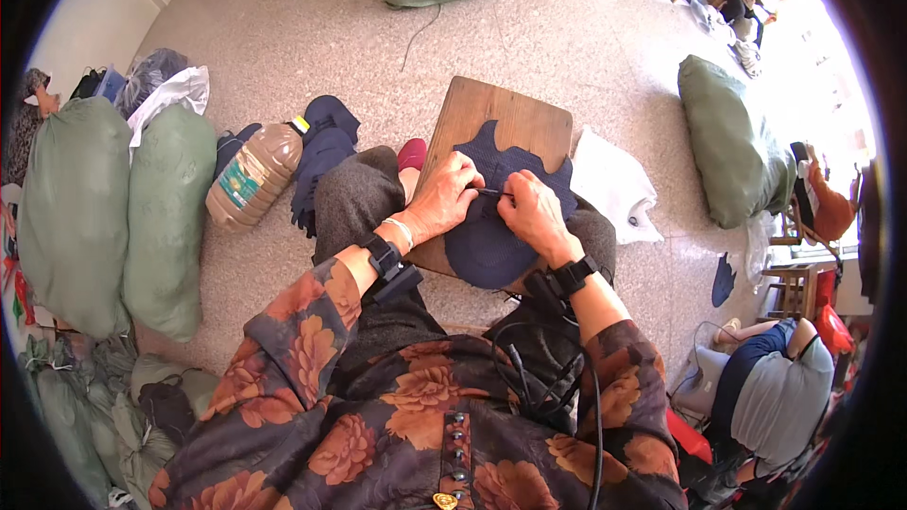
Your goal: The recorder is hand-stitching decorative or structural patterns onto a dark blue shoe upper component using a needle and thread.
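Note:
A dark navy textured fabric piece [491,250] lies on a wooden stool [458,118] between my knees. Its near end is rounded, its far edge has pointed tips, and I cannot tell its kind. My left hand [442,196] is closed, thumb and fingers pinched at one end of a thin dark strip [488,192]. At the other end my right hand [531,212] pinches too, fingers curled. The strip runs between both hands just over the fabric; whether it belongs to it is hidden by my fingers. Both wrists wear black straps.
Left of my leg stand a large plastic bottle [255,175] and more navy fabric pieces [326,151]. Full green sacks [162,217] line the left side; another sack [732,142] lies at right. A white bag [612,184] sits beside the stool. A person [779,397] bends at lower right.

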Action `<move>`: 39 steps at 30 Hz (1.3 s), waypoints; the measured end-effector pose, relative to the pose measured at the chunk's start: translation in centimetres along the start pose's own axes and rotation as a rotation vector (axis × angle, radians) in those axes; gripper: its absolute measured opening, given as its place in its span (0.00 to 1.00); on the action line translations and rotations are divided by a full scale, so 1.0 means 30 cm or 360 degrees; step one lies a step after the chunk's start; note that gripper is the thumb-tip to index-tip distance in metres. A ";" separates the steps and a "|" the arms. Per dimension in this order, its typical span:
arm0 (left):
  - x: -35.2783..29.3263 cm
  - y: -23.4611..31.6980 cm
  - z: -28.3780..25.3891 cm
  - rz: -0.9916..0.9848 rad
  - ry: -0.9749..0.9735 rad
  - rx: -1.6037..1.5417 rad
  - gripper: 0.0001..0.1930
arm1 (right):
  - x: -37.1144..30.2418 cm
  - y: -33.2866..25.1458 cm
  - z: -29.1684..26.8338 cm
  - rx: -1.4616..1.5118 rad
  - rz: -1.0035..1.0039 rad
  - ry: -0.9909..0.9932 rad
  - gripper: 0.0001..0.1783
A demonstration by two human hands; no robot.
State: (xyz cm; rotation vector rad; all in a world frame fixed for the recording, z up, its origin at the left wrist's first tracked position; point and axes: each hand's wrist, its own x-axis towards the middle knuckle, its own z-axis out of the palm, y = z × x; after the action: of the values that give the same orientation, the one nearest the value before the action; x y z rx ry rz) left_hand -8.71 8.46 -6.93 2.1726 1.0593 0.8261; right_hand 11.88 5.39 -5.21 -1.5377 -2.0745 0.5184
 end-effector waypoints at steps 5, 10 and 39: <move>-0.002 -0.007 -0.019 -0.0004 -0.0042 -0.0110 0.04 | -0.096 0.040 -0.063 0.0040 0.0480 0.0269 0.07; -0.001 -0.005 -0.031 -0.0013 -0.0087 -0.0161 0.05 | -0.117 0.031 -0.052 0.0111 0.0486 0.0245 0.06; -0.019 0.018 -0.070 0.0090 -0.0275 -0.0116 0.16 | -0.227 0.070 -0.196 0.2514 0.1170 0.0608 0.05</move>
State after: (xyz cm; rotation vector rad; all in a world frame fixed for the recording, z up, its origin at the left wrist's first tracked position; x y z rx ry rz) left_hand -10.27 8.20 -5.36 2.1768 0.8730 0.6766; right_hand 18.60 -0.49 -2.85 -1.0566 -0.2865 1.4557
